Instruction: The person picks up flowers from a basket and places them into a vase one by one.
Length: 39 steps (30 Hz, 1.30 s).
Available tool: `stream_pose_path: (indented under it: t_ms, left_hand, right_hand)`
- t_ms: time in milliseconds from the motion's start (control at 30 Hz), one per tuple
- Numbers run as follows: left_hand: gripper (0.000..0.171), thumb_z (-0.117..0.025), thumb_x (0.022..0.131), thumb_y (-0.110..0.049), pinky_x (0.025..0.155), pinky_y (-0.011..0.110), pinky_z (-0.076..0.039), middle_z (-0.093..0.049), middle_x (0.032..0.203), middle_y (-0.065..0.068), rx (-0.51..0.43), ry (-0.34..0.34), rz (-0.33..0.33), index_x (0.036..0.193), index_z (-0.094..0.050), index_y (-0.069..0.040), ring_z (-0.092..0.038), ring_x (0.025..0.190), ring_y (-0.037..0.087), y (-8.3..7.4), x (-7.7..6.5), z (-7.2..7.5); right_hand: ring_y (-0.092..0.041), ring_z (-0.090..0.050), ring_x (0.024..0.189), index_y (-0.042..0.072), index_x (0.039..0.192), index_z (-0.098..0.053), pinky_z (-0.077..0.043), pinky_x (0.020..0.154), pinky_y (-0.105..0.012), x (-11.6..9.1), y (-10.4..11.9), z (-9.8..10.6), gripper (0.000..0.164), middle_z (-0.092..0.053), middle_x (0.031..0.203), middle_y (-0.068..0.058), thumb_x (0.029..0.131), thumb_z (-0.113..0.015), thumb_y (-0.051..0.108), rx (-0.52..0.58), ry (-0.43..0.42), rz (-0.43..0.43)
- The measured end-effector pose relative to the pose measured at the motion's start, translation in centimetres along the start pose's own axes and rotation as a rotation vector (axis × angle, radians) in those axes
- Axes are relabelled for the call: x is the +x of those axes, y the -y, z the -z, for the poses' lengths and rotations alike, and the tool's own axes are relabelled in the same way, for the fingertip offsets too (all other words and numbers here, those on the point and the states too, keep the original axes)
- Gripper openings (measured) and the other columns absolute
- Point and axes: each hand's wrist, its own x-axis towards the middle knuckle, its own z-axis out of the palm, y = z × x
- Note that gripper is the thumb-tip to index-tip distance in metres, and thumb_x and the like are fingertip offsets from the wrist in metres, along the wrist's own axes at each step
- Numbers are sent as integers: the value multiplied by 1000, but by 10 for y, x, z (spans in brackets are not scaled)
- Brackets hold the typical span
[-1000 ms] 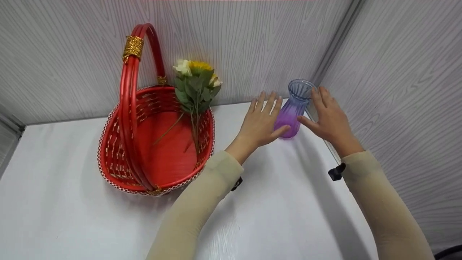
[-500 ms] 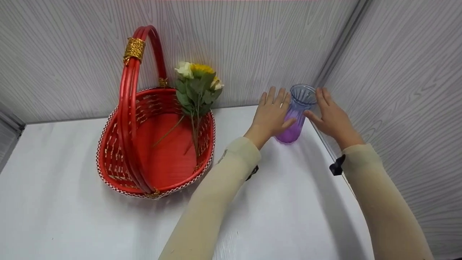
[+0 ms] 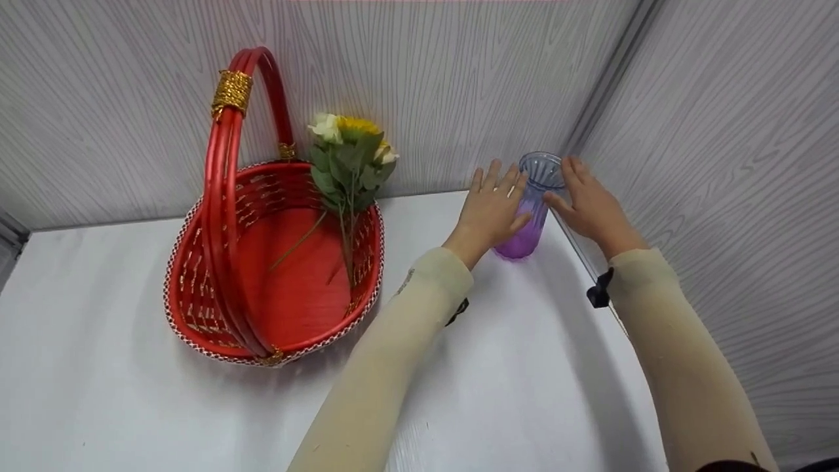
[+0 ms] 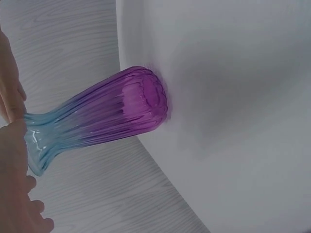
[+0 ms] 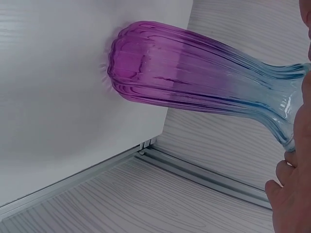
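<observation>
A ribbed glass vase (image 3: 534, 219), blue at the rim and fading to purple at the base, stands upright on the white table near the back right corner. My left hand (image 3: 490, 206) is at its left side, fingers extended and thumb across the front of the glass. On the other side, my right hand (image 3: 593, 206) lies along the upper part, straight fingers beside the rim. Both wrist views show the hands close about the blue neck; firm contact is hard to tell. The purple base (image 4: 146, 97) rests on the table in the left wrist view.
A red woven basket (image 3: 174, 295) with a tall hooped handle stands left on the table (image 3: 98, 393). Flowers (image 3: 354, 147), white and yellow with green leaves, lean inside its right rim. Grey wood-grain walls (image 3: 426, 85) rise behind and on the right.
My left hand has moved right, closer to the vase, over the last second. The right hand has come slightly nearer the rim. The head view has shifted a little; vase and basket stay put.
</observation>
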Motion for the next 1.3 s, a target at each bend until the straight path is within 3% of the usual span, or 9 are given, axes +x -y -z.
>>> stream_pose_path:
  t_ms: [467,867,1300]
  left_hand:
    - [72,-26,105,-57,124,53,-7,-14,168,2,-9,15,34,162,-10,-16,-4,155,31,7,3,6]
    - [69,-29,106,-51,125,49,-8,-20,167,7,-9,-10,35,160,-18,-10,-9,154,33,8,1,5]
    - [74,-25,106,-53,125,43,-4,-16,167,11,-48,-13,-19,160,-13,-4,-7,155,29,12,-3,8]
  right_hand:
    - [-45,-12,151,7,160,-5,-13,120,-60,-4,9,-1,86,-8,166,-20,101,-36,61,21,13,33]
    - [-37,-11,153,10,161,-5,-14,122,-56,-12,17,-11,84,-8,167,-16,101,-36,61,22,2,55]
    - [-33,-11,154,6,160,-11,-12,124,-50,-19,23,-12,82,-12,166,-16,102,-38,57,8,-38,109]
